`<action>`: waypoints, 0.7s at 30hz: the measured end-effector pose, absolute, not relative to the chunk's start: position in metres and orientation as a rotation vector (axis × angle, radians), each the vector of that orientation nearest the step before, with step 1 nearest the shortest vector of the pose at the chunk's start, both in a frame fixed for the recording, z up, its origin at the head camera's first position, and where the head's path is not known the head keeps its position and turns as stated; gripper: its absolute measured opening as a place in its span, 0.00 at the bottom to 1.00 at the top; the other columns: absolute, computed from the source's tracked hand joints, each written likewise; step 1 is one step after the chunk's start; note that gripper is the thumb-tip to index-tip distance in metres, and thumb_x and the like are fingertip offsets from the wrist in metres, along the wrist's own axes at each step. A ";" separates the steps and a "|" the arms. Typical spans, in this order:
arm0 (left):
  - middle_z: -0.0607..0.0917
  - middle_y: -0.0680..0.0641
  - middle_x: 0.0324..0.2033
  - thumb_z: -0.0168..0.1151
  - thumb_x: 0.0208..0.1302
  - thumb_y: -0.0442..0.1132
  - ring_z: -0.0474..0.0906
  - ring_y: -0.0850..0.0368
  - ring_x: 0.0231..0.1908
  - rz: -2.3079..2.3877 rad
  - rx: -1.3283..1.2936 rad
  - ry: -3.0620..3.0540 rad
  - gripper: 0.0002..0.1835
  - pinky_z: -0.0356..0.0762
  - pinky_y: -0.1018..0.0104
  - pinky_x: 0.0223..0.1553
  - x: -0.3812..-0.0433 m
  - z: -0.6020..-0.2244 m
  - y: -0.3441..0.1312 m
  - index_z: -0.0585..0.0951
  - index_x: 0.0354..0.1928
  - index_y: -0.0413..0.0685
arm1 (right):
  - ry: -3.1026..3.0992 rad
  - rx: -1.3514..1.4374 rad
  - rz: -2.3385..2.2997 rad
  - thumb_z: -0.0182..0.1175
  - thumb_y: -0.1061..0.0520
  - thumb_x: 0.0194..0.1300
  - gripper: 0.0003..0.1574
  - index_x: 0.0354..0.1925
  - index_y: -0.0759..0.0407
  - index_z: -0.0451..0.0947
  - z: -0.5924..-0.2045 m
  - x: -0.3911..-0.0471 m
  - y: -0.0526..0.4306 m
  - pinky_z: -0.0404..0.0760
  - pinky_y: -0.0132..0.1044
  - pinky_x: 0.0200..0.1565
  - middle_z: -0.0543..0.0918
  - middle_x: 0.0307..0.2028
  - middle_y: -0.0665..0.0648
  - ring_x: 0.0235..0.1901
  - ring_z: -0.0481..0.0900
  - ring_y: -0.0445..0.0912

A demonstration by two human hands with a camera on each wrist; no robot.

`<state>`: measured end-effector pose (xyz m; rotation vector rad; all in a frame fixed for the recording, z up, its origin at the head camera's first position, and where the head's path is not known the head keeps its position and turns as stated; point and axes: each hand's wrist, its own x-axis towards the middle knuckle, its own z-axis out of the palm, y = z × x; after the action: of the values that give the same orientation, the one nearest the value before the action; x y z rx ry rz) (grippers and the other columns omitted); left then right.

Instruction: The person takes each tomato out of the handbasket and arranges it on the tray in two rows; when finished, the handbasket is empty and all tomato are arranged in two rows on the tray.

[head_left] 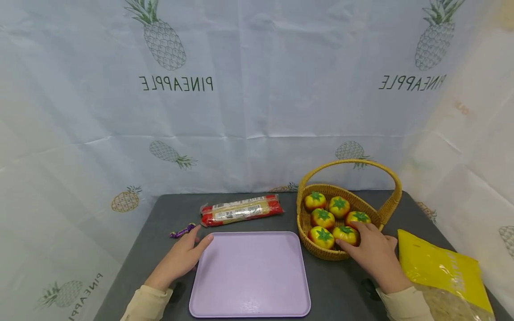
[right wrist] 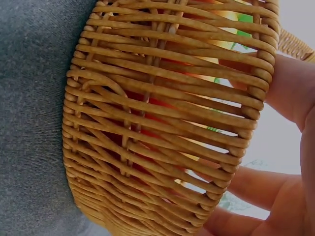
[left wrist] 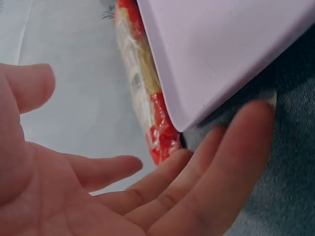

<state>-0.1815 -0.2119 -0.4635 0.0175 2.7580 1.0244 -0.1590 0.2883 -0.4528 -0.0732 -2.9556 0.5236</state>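
In the head view, my right hand (head_left: 377,255) reaches over the rim of a wicker basket (head_left: 327,253) with a tall handle. Its thumb and fingers are around a yellow-red fruit (head_left: 344,233) with a green star-shaped top, at the basket's front right. Several like fruits (head_left: 322,218) lie in the same basket. In the right wrist view the wicker side (right wrist: 162,108) hides most of the fruit and the fingertips. My left hand (head_left: 180,258), fingers spread and holding nothing, hovers by the left edge of a lilac tray (head_left: 250,276).
Behind the tray lies a red-ended clear packet (head_left: 241,210). A small purple wrapped candy (head_left: 182,230) is left of it. At the right edge of the dark table (head_left: 168,214) rests a yellow bag (head_left: 441,267). A pineapple-print curtain (head_left: 257,111) hangs behind.
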 end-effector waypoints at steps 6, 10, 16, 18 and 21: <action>0.85 0.44 0.43 0.57 0.80 0.62 0.81 0.53 0.20 1.019 -0.013 2.734 0.43 0.83 0.59 0.35 -0.182 -0.468 -0.209 0.65 0.80 0.35 | -2.979 -0.086 0.495 0.74 0.31 0.63 0.50 0.65 0.68 0.80 -0.451 -0.164 0.287 0.66 0.70 0.46 0.82 0.57 0.77 0.50 0.84 0.70; 0.84 0.43 0.43 0.63 0.77 0.50 0.82 0.55 0.28 1.003 -0.018 2.733 0.36 0.86 0.60 0.29 -0.182 -0.472 -0.210 0.70 0.77 0.34 | -2.988 -0.102 0.487 0.74 0.31 0.63 0.50 0.65 0.69 0.80 -0.451 -0.166 0.286 0.66 0.70 0.45 0.82 0.55 0.77 0.50 0.84 0.69; 0.85 0.41 0.45 0.66 0.74 0.46 0.83 0.55 0.31 1.047 -0.023 2.679 0.36 0.89 0.59 0.25 -0.183 -0.474 -0.212 0.70 0.76 0.34 | -2.994 -0.118 0.499 0.73 0.32 0.63 0.50 0.63 0.71 0.80 -0.450 -0.167 0.284 0.66 0.70 0.45 0.82 0.55 0.77 0.50 0.83 0.70; 0.86 0.42 0.44 0.67 0.73 0.46 0.83 0.55 0.30 1.062 -0.024 2.666 0.36 0.89 0.58 0.24 -0.183 -0.475 -0.213 0.70 0.77 0.35 | -2.998 -0.123 0.500 0.73 0.33 0.63 0.49 0.63 0.71 0.80 -0.449 -0.167 0.284 0.66 0.70 0.45 0.83 0.55 0.78 0.50 0.83 0.71; 0.87 0.44 0.42 0.67 0.73 0.45 0.83 0.55 0.28 1.077 -0.019 2.660 0.36 0.89 0.58 0.24 -0.182 -0.476 -0.214 0.71 0.76 0.35 | -3.009 -0.131 0.501 0.73 0.33 0.63 0.49 0.62 0.72 0.81 -0.449 -0.168 0.283 0.65 0.70 0.46 0.83 0.55 0.78 0.51 0.83 0.70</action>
<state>-0.1823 -0.2141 -0.4759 -0.0190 2.6597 1.0765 -0.1679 0.2833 -0.4492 -0.1305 -3.0094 0.5014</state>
